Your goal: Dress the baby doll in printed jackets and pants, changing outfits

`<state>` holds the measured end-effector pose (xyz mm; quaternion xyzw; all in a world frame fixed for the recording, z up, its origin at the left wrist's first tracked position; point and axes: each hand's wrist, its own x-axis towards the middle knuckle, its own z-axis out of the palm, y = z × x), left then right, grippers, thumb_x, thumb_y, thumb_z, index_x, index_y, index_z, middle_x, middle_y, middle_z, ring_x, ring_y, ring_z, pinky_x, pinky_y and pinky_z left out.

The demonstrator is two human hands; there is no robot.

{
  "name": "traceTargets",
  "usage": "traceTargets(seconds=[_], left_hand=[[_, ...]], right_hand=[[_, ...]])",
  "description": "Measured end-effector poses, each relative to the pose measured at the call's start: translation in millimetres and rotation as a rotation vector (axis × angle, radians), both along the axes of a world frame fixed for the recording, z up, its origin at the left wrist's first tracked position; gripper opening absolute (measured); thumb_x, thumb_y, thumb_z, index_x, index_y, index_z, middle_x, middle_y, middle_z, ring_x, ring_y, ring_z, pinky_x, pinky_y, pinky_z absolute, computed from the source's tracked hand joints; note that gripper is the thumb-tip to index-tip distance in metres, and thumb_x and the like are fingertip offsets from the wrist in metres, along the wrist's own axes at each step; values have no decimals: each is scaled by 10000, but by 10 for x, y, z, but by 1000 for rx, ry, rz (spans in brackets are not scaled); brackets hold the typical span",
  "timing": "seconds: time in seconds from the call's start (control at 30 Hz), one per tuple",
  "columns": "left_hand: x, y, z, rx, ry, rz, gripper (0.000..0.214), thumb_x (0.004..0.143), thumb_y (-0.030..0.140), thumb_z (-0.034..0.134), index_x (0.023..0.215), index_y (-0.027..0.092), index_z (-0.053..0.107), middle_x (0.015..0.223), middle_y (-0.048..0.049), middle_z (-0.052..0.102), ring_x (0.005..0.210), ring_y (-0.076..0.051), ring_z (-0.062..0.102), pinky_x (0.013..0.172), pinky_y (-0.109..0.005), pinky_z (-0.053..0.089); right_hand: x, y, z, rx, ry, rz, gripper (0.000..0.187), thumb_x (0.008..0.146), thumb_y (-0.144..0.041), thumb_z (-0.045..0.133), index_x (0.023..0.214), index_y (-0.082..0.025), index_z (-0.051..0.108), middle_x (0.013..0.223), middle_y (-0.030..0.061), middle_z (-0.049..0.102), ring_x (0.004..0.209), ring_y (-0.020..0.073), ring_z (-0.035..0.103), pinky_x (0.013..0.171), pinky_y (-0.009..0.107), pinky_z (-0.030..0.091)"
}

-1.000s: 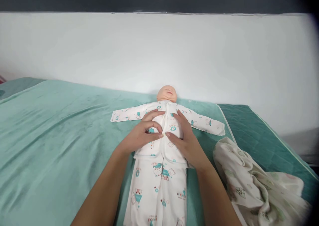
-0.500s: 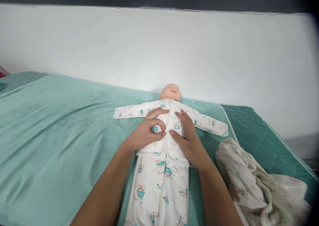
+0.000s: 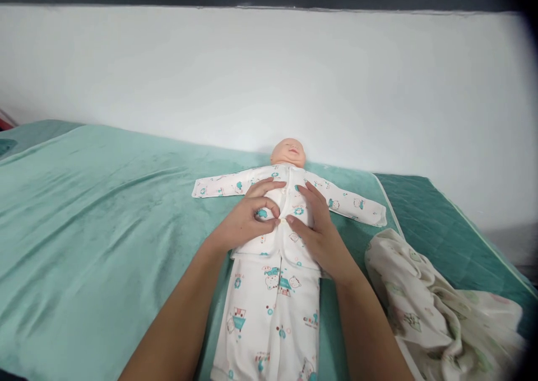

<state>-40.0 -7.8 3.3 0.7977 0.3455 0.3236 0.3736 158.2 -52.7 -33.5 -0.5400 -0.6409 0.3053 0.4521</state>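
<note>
Doll point(image 3: 288, 152) on its back at the centre of frame, head toward the pale wall point(image 3: 168, 73). It wears a white printed top point(image 3: 299, 252), sleeves spread to either side, and matching trousers point(image 3: 269, 319) below. The sleeve ends show no doll hands; cannot tell how far the arms fill them. The trousers run out of frame at the bottom edge, so any feet are unseen.

My left hand point(image 3: 244, 217): thumb and index curled into a ring, tips closed on the front edge of the top at mid-chest; the other fingers lie higher on the cloth, partly behind one another. The bit of cloth between the tips is hidden. My right hand point(image 3: 321, 224): fingers parted and resting on the other half of the top, thumb well away from the index, its tip close to my left thumb; nothing gripped. A small pale spot point(image 3: 283, 220) sits between the two thumb tips, possibly a button; too small to be sure. Both forearms leave through the lower edge.

Green sheet point(image 3: 105, 246) underneath, wrinkled at left. Crumpled patterned cloth point(image 3: 420, 302) at lower right, blurred toward the frame edge. Darker quilted cover point(image 3: 424, 218) beyond it. Red sliver point(image 3: 5, 124) at far left, cut off, unidentifiable. Right margin blacked out.
</note>
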Motion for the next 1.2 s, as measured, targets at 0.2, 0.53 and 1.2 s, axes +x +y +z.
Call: traceTargets(seconds=[0.2, 0.53, 1.2], left_hand=[[-2, -1, 20, 3, 13, 12, 51, 834, 209, 617, 788, 222, 633, 1553, -11, 445, 1517, -315, 232, 1135, -534, 379], [-8, 16, -38, -13, -52, -18, 98, 865, 323, 673, 816, 245, 708, 1531, 15, 479, 1531, -300, 198, 1196, -525, 303], [79, -28, -116, 328, 81, 36, 129, 870, 143, 598, 883, 241, 680, 1514, -22, 493, 1472, -243, 324, 1225, -487, 264]], right_hand=[[23, 0, -12, 8, -34, 13, 657, 912, -458, 611, 1502, -365, 337, 1654, 11, 158, 1541, 239, 107, 1259, 514, 160], [22, -2, 4, 0, -67, 10, 667, 906, -462, 614, 1501, -348, 337, 1655, 25, 154, 1544, 232, 86, 1258, 519, 159], [-256, -113, 95, 137, -95, -141, 267, 838, -358, 692, 1033, -269, 532, 1572, 34, 373, 1480, 289, 285, 1164, 551, 288]])
